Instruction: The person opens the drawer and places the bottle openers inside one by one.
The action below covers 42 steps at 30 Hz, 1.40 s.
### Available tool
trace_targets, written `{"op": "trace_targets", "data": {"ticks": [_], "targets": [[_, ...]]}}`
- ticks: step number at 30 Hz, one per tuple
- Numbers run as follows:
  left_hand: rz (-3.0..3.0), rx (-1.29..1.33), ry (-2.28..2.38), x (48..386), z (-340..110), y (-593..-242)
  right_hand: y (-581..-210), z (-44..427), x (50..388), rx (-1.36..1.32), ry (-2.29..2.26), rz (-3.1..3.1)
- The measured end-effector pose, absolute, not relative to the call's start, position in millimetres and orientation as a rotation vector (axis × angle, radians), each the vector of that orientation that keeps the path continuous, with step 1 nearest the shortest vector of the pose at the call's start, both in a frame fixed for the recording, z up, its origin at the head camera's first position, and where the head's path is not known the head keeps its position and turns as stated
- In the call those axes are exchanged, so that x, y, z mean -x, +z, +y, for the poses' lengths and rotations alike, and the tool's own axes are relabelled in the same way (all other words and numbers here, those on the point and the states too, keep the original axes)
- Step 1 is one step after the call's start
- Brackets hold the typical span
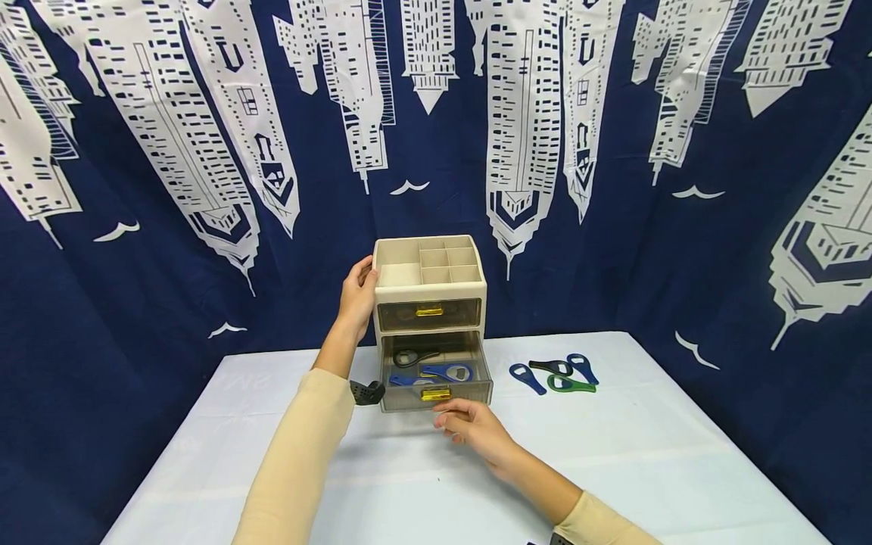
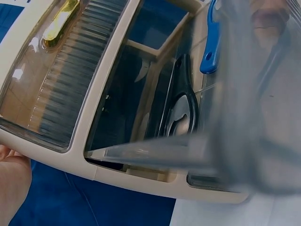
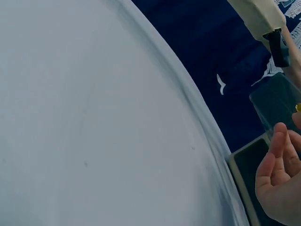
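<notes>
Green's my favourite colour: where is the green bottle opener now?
In the head view, the green bottle opener lies on the table right of the drawer unit, just below a black opener.

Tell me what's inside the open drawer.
In the open drawer: a black bottle opener and two blue ones. Anything farther back, beneath the closed drawer above, is covered.

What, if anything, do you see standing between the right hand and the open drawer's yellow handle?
Nothing visible: the right hand is just below the yellow handle of the open drawer, and the green bottle opener lies off to the side.
</notes>
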<state>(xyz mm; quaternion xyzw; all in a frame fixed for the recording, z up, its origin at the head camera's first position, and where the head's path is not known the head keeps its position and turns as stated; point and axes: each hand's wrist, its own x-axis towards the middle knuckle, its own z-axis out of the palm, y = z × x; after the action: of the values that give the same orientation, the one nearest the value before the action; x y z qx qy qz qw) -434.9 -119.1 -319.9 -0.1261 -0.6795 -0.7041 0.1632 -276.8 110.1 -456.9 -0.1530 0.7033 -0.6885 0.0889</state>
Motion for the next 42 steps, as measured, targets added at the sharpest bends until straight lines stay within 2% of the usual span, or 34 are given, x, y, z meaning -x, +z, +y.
{"op": "trace_targets", "data": {"ticks": [16, 42], "targets": [[-1.935, 0.358, -2.019, 435.4, -118.3, -320.7, -455.7, 84.7, 271.7, 0.133, -2.484, 1.814], [-1.948, 0.375, -2.007, 435.5, -119.5, -321.1, -455.2, 68.6, 278.1, 0.111, -2.579, 1.916]]}}
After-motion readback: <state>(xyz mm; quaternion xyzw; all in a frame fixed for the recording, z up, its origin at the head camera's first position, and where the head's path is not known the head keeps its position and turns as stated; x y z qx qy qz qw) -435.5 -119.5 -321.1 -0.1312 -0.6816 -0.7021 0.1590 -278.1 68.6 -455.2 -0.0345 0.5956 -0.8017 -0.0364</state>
